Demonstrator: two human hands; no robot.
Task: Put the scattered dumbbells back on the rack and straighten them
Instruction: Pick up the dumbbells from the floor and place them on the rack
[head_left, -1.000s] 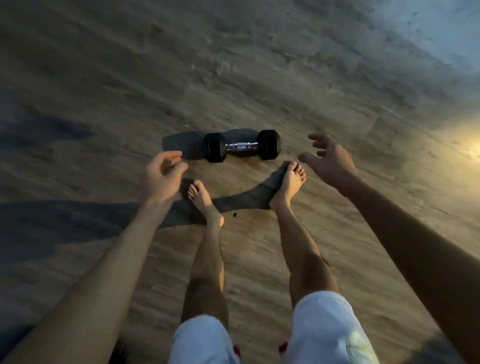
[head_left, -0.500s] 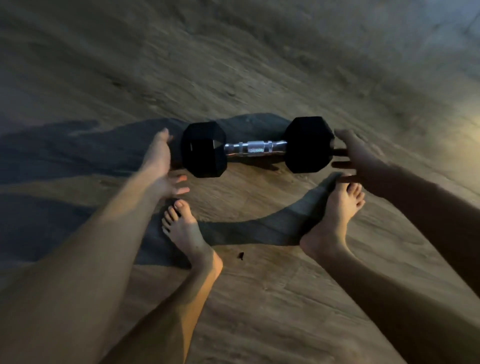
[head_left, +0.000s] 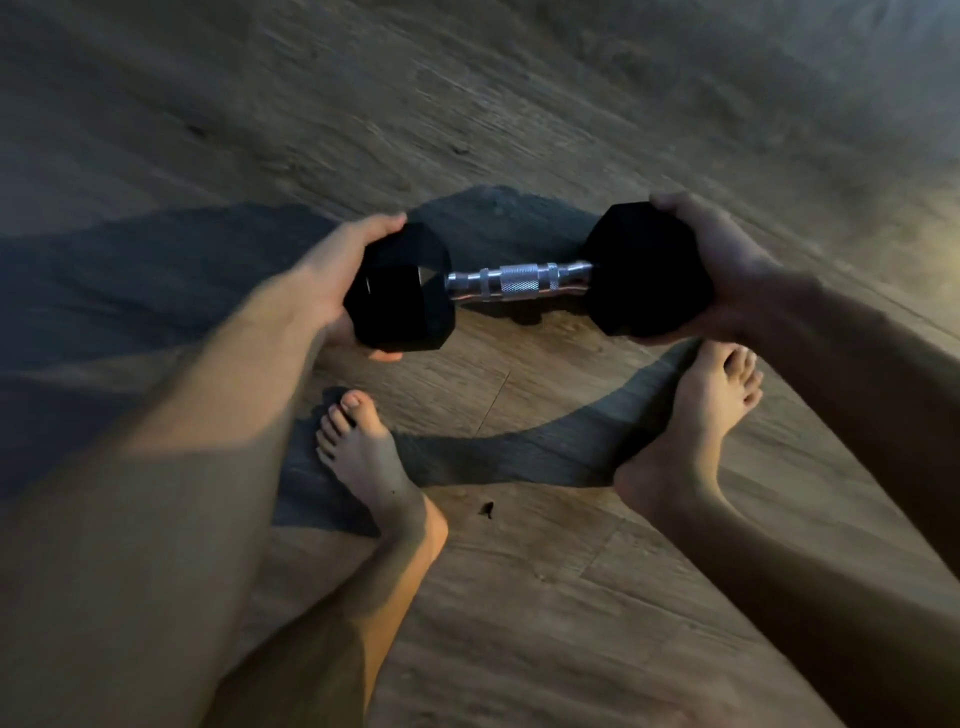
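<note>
A black hex dumbbell (head_left: 519, 283) with a knurled chrome handle lies crosswise just above the wooden floor (head_left: 519, 104), in front of my feet. My left hand (head_left: 337, 280) wraps the outer side of its left head, fingers over the top and thumb underneath. My right hand (head_left: 711, 270) cups the outer side of its right head the same way. The chrome handle between the heads is bare. No rack is in view.
My two bare feet stand close behind the dumbbell, the left foot (head_left: 369, 457) and the right foot (head_left: 701, 421). A small dark speck (head_left: 487, 508) lies on the planks between them. My shadow falls across the floor to the left.
I have bent down much closer. Both hands went from hanging open beside the dumbbell to closing on its two heads.
</note>
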